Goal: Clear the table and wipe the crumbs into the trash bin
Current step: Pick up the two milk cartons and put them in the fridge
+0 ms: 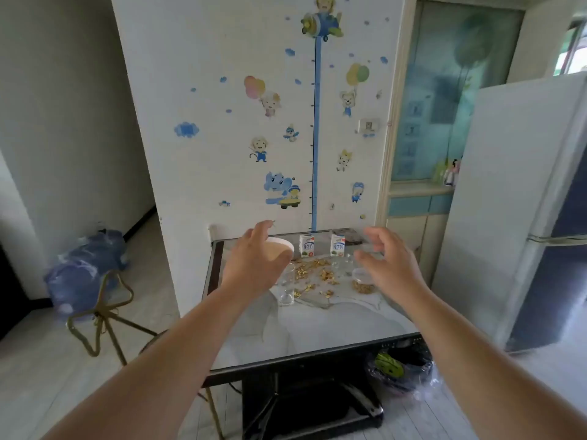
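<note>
Far left: blue bag (pixel 85 265) on the floor by the wall, w/ a gold wire stool (pixel 104 312) just in front of it. White wall behind the table carries cartoon stickers and a blue height chart (pixel 315 134).

Table (pixel 317 325) has a pale marbled top w/ dark edge, pushed against that wall. Left hand (pixel 254 268) is raised over the table's left part, fingers relaxed and spread, holding nothing; a white bowl (pixel 281 247) shows just behind it, can't tell if they touch. Below the hand, a small clear glass (pixel 286 296) stands on the top. Mid table: crumbs (pixel 317 274) scattered in a loose patch, nut-like bits. Behind them, 2 small milk cartons (pixel 306 246) upright, side by side near the wall. Right of the crumbs, a clear tub (pixel 362 281) w/ brownish snack inside. Right hand (pixel 390 265) hovers above it, fingers apart and loosely curved, gripping nothing.

Under the table's right corner: trash bin (pixel 403 366) w/ black liner, something green inside. Far right: white fridge (pixel 521 217), and behind it a cabinet (pixel 416 211) w/ frosted glass door.
</note>
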